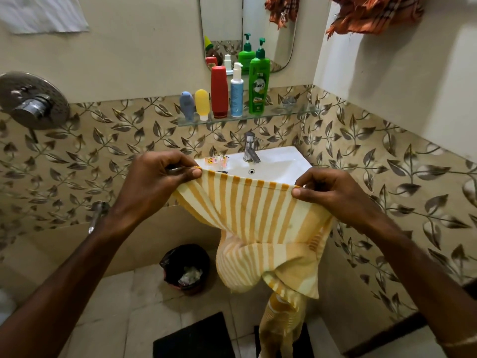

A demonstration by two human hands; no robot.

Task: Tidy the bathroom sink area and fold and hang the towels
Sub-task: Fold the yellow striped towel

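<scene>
A yellow-and-white striped towel [260,228] hangs stretched between my hands in front of the white sink [281,164]. My left hand [160,174] pinches its upper left corner between thumb and fingers. My right hand [327,192] pinches the upper right corner the same way. The towel's lower part sags and bunches down toward the floor, hiding the sink's front. An orange checked towel [374,14] hangs at the top right, and a white cloth [44,14] hangs at the top left.
A glass shelf [291,112] above the chrome tap [250,151] carries several bottles. Small wrappers [216,161] lie on the sink's left rim. A lined waste bin [185,270] stands on the floor, dark mats [193,337] near it. A shower fitting [33,102] juts at left.
</scene>
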